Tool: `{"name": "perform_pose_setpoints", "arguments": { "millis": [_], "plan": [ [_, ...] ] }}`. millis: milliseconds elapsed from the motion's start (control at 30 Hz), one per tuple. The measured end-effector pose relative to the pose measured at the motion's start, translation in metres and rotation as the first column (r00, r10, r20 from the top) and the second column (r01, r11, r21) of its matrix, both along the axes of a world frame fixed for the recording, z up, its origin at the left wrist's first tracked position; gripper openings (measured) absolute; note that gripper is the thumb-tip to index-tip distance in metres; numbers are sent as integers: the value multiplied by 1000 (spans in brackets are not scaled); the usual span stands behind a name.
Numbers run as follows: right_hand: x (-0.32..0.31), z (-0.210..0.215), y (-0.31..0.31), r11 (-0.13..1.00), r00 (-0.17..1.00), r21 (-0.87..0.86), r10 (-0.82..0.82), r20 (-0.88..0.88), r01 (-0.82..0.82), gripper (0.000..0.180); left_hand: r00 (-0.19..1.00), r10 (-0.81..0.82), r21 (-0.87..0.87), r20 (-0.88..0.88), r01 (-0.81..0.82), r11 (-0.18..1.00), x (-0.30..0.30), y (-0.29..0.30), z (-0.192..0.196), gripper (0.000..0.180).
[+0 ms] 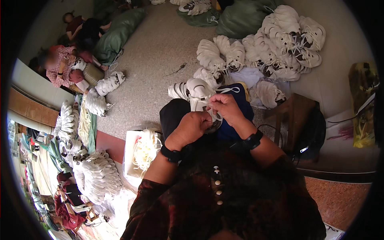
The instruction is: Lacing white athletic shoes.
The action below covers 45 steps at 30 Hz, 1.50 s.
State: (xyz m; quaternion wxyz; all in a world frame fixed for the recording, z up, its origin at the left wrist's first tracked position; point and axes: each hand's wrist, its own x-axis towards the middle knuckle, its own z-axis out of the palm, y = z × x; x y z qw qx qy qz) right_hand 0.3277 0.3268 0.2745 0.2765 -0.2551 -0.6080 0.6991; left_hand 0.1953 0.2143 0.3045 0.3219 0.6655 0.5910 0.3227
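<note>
Both hands pinch a white soft shoe upper [199, 94] w/ thin lace: left hand [192, 127], right hand [225, 107] clamped on it. Looks light, floppy; best held at edge.

Dark patterned buttoned shirt [224, 200], black wristbands [252, 141].

Bare floor [156, 60] ahead-left of the hands is open, only a small dark scrap on it. Ahead-right is blocked: heap of white shoe uppers [280, 40], more pieces just beyond the lap. Left side tight: white box of laces [142, 150] beside the knee, stacked uppers [98, 174] behind it. Right: dark wooden stool [294, 114] close to the right forearm.
</note>
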Motion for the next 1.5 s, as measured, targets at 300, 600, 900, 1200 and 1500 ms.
{"name": "perform_pose_setpoints", "arguments": {
  "millis": [300,600,900,1200,1500],
  "plan": [
    [-6,6,-13,983,981,55,167,94,-173,8,874,336,91,352,-390,916,-10,-1,-12,3],
    [-5,6,-14,966,962,168,157,225,-197,9,708,324,-48,627,-380,924,-9,3,-24,3],
    [-5,10,-14,935,955,256,185,230,-243,7,711,265,4,651,-352,936,-12,1,-27,3],
    [-4,6,-9,908,923,243,276,266,-342,13,770,217,154,600,-377,914,-20,1,-39,4],
    [-25,150,-16,859,981,507,30,-193,73,5,867,275,310,-416,-149,939,-24,5,-72,39]
  ]
}}
